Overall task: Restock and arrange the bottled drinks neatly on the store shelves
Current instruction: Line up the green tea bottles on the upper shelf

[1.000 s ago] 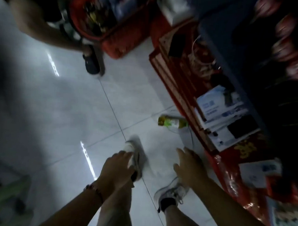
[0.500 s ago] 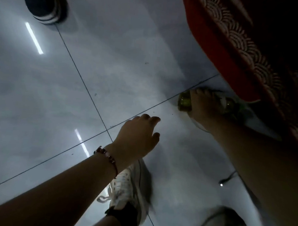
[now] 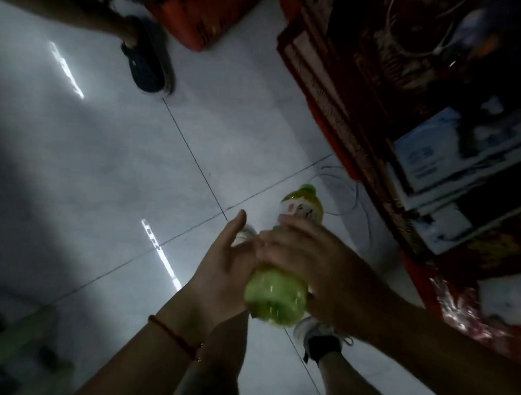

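- Half a second ago the green bottle (image 3: 282, 276) lay on the floor tiles (image 3: 111, 161) under the right hand (image 3: 307, 259); now it is lifted clear of the floor and held in front of the person, base toward the camera and green cap pointing away toward 12 o'clock.
- That right hand grips the bottle round its middle, fingers curled over the top of the label.
- At 9 o'clock of the bottle the left hand (image 3: 220, 267), which hovered apart over the tiles before, has come in against the bottle's side; its fingers look straight and relaxed, thumb raised, palm turned to the plastic. Motion blur hides whether it truly touches.
- A red cord bracelet (image 3: 172, 337) circles the left wrist.
- Below the bottle, at 6 o'clock, a white sneaker (image 3: 316, 334) stands on the floor.
- At 11 o'clock, well apart, another person's dark shoe (image 3: 148, 64) rests beside a red basket (image 3: 207, 19).
- Along 1 to 4 o'clock runs a red display stand (image 3: 326, 89) bearing blue-and-white boxes (image 3: 440, 154), blurred.
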### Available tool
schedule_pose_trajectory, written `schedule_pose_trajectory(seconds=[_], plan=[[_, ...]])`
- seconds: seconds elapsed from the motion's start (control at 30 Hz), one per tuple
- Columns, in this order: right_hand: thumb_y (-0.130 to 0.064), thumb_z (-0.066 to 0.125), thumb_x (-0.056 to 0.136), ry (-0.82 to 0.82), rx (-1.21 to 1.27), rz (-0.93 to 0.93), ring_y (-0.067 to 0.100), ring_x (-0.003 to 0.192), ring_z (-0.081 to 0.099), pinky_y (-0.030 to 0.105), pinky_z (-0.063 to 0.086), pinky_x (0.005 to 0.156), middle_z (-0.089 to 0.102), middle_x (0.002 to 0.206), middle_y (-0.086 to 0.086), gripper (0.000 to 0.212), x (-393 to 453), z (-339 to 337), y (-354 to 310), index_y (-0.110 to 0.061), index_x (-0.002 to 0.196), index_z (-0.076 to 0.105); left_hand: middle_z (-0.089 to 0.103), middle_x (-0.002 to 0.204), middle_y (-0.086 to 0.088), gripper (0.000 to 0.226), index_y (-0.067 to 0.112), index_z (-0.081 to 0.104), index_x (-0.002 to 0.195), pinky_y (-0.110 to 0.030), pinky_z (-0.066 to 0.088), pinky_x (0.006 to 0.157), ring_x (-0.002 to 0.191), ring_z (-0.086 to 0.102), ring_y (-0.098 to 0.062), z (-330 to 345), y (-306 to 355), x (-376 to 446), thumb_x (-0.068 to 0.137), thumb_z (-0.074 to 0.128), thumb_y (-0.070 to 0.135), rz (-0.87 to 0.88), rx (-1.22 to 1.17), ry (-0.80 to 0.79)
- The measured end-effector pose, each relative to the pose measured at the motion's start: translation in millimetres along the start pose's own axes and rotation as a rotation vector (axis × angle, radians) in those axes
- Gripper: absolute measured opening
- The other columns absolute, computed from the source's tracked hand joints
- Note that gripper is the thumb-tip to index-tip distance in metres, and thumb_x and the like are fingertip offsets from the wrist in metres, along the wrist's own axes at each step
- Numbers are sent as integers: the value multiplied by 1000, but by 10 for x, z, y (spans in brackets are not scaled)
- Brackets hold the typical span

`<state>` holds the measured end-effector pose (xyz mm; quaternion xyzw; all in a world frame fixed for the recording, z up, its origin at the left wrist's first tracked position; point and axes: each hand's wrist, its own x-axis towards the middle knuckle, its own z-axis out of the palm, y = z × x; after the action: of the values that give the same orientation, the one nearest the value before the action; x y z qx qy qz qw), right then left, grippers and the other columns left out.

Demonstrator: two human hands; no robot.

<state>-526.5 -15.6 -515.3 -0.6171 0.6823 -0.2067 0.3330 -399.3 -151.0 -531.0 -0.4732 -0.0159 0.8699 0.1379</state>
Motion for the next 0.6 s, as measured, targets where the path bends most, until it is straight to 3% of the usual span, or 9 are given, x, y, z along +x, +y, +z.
schedule_pose_trajectory(seconds=[0.07,0.1,0.2,0.23,0.3,0.37,0.47,0.53,0.6], plan=[[-21,76,78,32,-88,-118,25,144,25,43,36,111,34,152,0,70,-160,-639,-716,-28,138,42,68,87,-4,57,8,63,107,-30,54,79,83,68,-18,587,-35,-640,89,55,63,-36,96,-45],[-18,74,81,73,-102,-132,27,145,23,42,33,113,30,154,2,68,-242,-883,-991,-30,139,41,64,85,-2,52,10,63,102,-27,50,79,82,65,-15,852,-53,-910,89,58,61,-23,149,-74],[-14,61,87,290,-50,75,20,146,21,28,16,120,27,156,1,64,-588,-1738,-1770,-30,144,36,65,90,-5,45,10,71,98,-27,47,82,84,62,-16,1751,-84,-1795,84,63,52,88,344,-83],[-14,59,87,370,65,221,11,145,22,22,17,118,27,155,-8,66,-713,-1991,-1987,-35,144,34,67,92,-8,46,9,71,99,-30,52,77,82,65,-18,2018,-102,-2021,83,64,51,176,400,-64],[-22,64,90,472,511,552,-4,135,35,20,33,110,37,145,-28,62,-920,-2462,-2401,-52,136,35,69,91,-12,49,8,70,100,-33,58,67,74,68,-21,2551,-133,-2412,83,62,52,352,504,-81],[-39,67,87,520,918,675,1,122,53,27,46,100,57,132,-19,46,-1082,-2880,-2751,-48,127,47,70,81,-11,49,9,70,95,-31,58,61,66,68,-20,3128,-224,-2801,75,58,51,442,631,-186],[-41,71,81,646,1077,629,7,104,67,26,54,88,71,112,-13,47,-1271,-3374,-3171,-30,125,56,70,79,-11,57,7,70,98,-31,58,56,63,68,-20,3873,-388,-3137,68,70,55,510,893,-353],[-31,73,71,847,1088,573,2,89,70,19,55,74,74,95,-17,45,-1443,-3656,-3424,-29,113,58,72,90,-13,86,5,64,116,-35,56,61,70,70,-24,4357,-617,-3326,57,82,65,594,1080,-471],[-22,81,69,1025,1035,520,3,90,70,19,55,72,74,97,-15,47,-1608,-3873,-3558,-33,109,58,73,102,-14,102,7,60,126,-39,56,69,83,71,-28,4716,-837,-3449,49,85,68,718,1184,-588]])
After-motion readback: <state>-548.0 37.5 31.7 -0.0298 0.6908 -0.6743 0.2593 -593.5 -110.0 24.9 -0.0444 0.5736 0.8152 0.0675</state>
